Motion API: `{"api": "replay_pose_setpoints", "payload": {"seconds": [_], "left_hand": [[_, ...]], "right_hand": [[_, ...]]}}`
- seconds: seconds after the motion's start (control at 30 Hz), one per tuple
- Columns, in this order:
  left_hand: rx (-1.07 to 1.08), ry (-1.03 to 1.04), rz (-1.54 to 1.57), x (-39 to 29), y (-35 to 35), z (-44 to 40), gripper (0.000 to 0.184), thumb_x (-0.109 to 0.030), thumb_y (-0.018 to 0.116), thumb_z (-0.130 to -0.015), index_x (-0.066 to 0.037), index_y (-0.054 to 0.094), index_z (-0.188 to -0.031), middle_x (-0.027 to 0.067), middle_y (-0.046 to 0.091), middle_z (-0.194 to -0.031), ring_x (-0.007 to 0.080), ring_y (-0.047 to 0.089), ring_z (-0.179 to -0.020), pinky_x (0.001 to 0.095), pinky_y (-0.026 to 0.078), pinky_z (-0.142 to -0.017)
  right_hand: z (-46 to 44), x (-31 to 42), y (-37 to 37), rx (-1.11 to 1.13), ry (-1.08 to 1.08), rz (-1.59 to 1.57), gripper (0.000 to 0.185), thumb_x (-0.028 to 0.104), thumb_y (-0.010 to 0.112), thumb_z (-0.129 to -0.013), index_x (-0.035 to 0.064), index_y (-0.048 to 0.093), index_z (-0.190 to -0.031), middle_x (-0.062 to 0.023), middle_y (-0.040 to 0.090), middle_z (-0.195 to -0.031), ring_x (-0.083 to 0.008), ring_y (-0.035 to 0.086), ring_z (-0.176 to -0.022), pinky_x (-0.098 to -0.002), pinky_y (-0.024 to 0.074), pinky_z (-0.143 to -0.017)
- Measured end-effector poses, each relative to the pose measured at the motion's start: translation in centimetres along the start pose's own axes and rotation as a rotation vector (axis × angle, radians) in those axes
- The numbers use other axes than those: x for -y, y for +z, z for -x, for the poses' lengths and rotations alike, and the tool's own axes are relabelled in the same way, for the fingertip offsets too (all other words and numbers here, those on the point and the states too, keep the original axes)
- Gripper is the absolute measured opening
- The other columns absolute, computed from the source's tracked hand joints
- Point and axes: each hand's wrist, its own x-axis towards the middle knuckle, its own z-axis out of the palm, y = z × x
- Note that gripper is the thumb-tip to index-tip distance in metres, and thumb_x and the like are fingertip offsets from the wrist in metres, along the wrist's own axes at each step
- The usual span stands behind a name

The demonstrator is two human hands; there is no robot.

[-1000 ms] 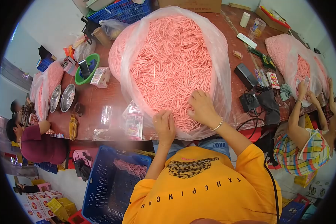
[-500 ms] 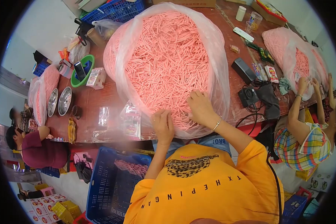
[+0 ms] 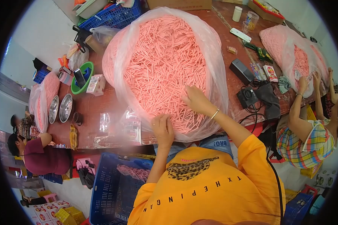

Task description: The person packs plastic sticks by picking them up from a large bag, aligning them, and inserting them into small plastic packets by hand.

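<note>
A large clear plastic bag (image 3: 219, 75) stands wide open in front of me, full of thin pink sticks (image 3: 165, 56). Over the near left edge of the sticks is my left hand (image 3: 162, 128), its fingers bent together; what they hold is hidden. My right hand (image 3: 196, 99) is over the right part of the sticks, fingers curled in, and I cannot make out what is between them. Printed clear packets (image 3: 133, 127) lie on the table left of my left hand.
Below the red table (image 3: 90, 120) is a blue crate (image 3: 112, 191) with pink packets. A green basin (image 3: 77, 88), metal bowls (image 3: 66, 107) and a box are left; a black device (image 3: 241, 71), cables and a phone (image 3: 240, 35) are right. Co-workers sit on both sides.
My right hand has moved up and left over the sticks and its fingers have curled in. My left hand stays near the bag's front edge. The view has shifted slightly.
</note>
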Motion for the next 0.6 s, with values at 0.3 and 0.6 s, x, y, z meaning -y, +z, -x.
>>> {"api": "replay_pose_setpoints", "payload": {"seconds": [0.3, 0.6], "left_hand": [[0.013, -0.007, -0.005, -0.4, -0.2, -0.3, 0.023, 0.001, 0.065, -0.083, -0.006, 0.063, -0.105, 0.0121, 0.060, -0.101, 0.0309, 0.056, -0.096, 0.0421, 0.040, -0.087], [0.028, 0.020, 0.111, -1.8, -0.7, -3.6, 0.020, -0.003, 0.062, -0.088, -0.004, 0.062, -0.108, 0.0138, 0.060, -0.106, 0.0313, 0.055, -0.098, 0.0420, 0.041, -0.087]], "right_hand": [[-0.3, 0.9, 0.8, -0.236, 0.014, -0.467, 0.027, 0.023, 0.061, -0.095, -0.0015, 0.054, -0.087, -0.0031, 0.056, -0.075, -0.0121, 0.051, -0.073, -0.0324, 0.0451, -0.068], [1.2, 0.7, 0.8, -0.151, 0.130, -0.409, 0.029, 0.025, 0.068, -0.092, -0.0025, 0.060, -0.087, -0.0009, 0.048, -0.068, -0.0100, 0.044, -0.065, -0.0276, 0.0408, -0.059]]}}
